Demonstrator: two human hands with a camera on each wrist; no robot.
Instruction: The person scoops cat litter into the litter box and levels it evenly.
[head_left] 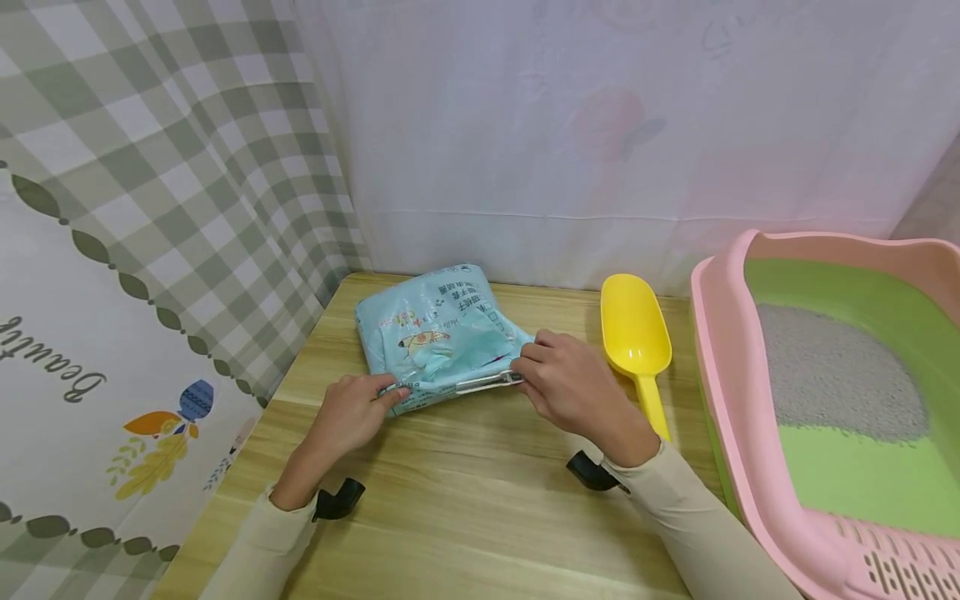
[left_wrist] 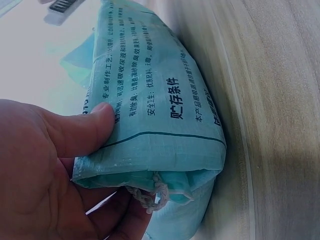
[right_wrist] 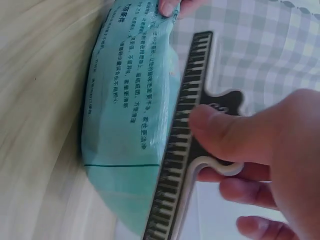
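A soft light-blue printed bag (head_left: 442, 329) lies on the wooden tabletop, its near edge folded over. My left hand (head_left: 347, 421) pinches the left end of that fold; in the left wrist view the thumb (left_wrist: 102, 120) presses on the printed side, near a knotted cord (left_wrist: 152, 195) at the bag's corner. With thumb and fingers, my right hand (head_left: 573, 387) pinches a long bag clip (right_wrist: 182, 130) with a piano-key pattern. The clip lies along the right part of the fold in the head view and overlaps the bag's edge in the right wrist view.
A yellow scoop (head_left: 633, 321) lies right of the bag, its handle partly behind my right forearm. Farther right stands a pink and green litter box (head_left: 738, 400) with grey litter (head_left: 832, 375) inside. Checked cloth (head_left: 187, 125) hangs at the left, pale cloth (head_left: 525, 150) behind.
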